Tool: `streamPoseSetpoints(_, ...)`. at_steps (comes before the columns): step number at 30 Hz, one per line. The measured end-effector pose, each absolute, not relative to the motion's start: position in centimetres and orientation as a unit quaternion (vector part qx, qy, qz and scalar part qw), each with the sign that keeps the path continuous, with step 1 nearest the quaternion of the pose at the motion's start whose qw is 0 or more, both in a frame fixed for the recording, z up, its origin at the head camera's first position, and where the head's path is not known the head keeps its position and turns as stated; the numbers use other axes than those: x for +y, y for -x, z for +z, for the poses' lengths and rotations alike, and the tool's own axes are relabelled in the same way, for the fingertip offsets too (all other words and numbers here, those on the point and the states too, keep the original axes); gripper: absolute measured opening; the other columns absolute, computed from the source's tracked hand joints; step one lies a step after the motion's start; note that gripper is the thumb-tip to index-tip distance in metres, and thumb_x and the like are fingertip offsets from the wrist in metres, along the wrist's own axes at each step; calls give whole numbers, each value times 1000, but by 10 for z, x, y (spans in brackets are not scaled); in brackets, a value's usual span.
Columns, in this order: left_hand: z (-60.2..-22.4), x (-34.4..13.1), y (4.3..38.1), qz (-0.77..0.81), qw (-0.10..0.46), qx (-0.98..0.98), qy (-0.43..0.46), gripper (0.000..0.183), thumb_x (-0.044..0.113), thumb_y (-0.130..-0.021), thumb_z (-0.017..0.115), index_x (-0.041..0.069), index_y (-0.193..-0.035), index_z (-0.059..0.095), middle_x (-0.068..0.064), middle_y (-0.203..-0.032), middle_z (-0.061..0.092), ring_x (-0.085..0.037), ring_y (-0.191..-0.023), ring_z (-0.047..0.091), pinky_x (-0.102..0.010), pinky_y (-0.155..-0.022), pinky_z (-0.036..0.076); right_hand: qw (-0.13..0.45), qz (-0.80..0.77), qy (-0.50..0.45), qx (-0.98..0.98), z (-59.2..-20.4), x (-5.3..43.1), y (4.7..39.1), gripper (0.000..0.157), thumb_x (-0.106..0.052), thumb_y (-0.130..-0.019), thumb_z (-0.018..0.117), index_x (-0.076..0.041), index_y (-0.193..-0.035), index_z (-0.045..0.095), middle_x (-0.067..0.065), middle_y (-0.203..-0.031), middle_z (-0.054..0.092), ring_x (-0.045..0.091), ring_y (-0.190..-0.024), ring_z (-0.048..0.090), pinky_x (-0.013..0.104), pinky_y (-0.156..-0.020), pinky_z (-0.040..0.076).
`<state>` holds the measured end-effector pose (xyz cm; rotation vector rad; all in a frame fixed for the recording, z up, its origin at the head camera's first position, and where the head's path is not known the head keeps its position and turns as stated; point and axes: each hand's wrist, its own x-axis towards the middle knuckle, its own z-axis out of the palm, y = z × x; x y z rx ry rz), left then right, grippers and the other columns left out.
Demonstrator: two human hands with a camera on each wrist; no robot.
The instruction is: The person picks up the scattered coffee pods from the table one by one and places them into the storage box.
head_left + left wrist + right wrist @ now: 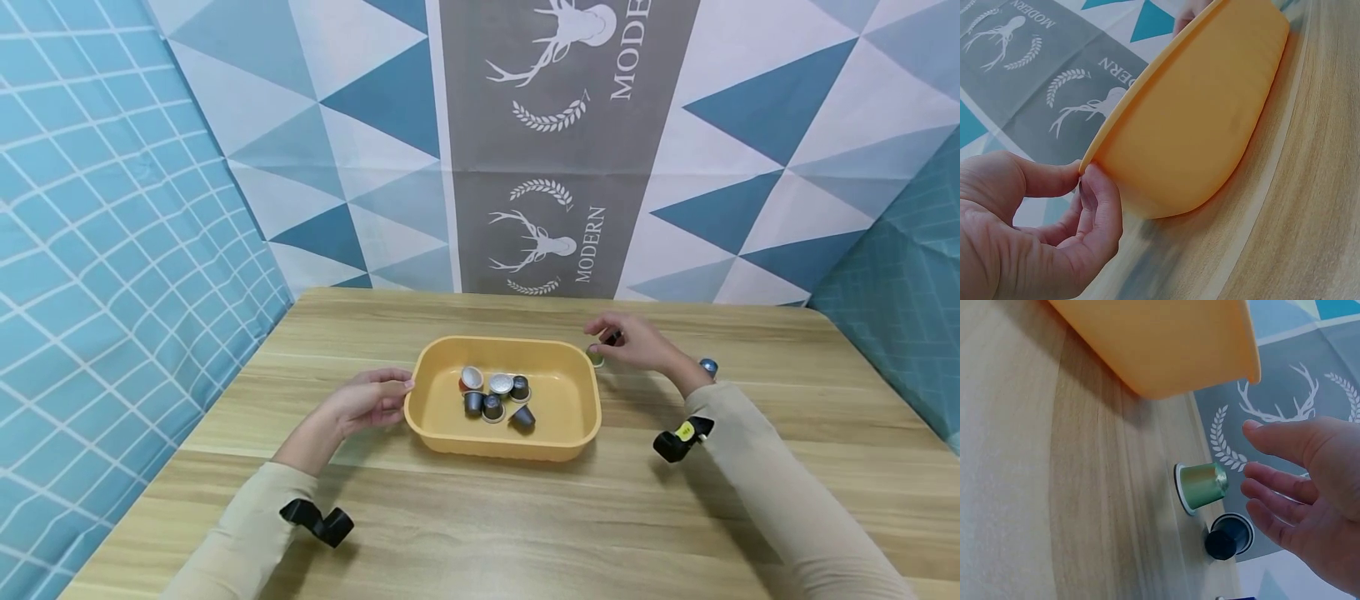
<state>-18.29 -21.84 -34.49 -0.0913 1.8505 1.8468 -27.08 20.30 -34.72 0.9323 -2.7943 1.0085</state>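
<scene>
A yellow plastic tub (495, 448) sits on the table with several coffee capsules inside, mostly dark ones such as the tilted capsule (523, 418). At its left end my left hand (371, 400) pinches the rim between thumb and fingers, seen close up in the left wrist view. Beyond the tub's right end, my right hand (632, 340) hovers with fingers loosely extended over a green coffee capsule (1202, 486). That capsule stands on its wide rim, just short of the fingertips. Right beside it is a black coffee capsule (1230, 536), partly covered by the hand in the head view.
A blue capsule (708, 367) stands farther right, behind the right wrist. The wooden table (480, 533) ends at a patterned cloth backdrop (390, 150). A blue checked cloth (112, 250) hangs along the left side. Black wrist cameras sit on both sleeves.
</scene>
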Motion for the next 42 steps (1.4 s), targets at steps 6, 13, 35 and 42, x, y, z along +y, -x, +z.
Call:
streamPoseSetpoints(6, -347, -219, 182, 682, 261, 682, 35, 33, 12, -97, 52, -1, -126, 41, 5, -79, 63, -2, -69, 60, -16, -62, 54, 9, 328, -284, -901, -353, 203, 271, 28, -6, -87, 68, 5, -112, 62, 24, -111, 65, 34, -96, 65, 44, -81, 56)
streamPoseSetpoints(13, -349, -220, 182, 684, 264, 679, 34, 31, 12, -97, 52, 1, -124, 42, 5, -79, 62, -2, -69, 60, -15, -62, 54, -1, 325, -279, -904, -360, 203, 272, 28, -4, -87, 67, 4, -113, 62, 23, -110, 65, 35, -98, 64, 43, -82, 56)
streamPoseSetpoints(35, -345, -218, 182, 678, 259, 687, 40, 37, 12, -97, 53, -2, -129, 39, 6, -79, 63, -2, -69, 60, -15, -62, 54, -7, 312, -290, -905, -377, 204, 279, 30, 3, -80, 71, 3, -109, 64, 19, -101, 69, 26, -87, 65, 33, -77, 57)
streamPoseSetpoints(42, -345, -218, 182, 677, 257, 688, 43, 39, 13, -97, 53, -3, -130, 39, 5, -79, 63, -2, -68, 60, -15, -61, 53, -8, 313, -282, -907, -377, 208, 277, 30, -2, -81, 73, 1, -110, 64, 17, -101, 69, 24, -87, 65, 36, -78, 57)
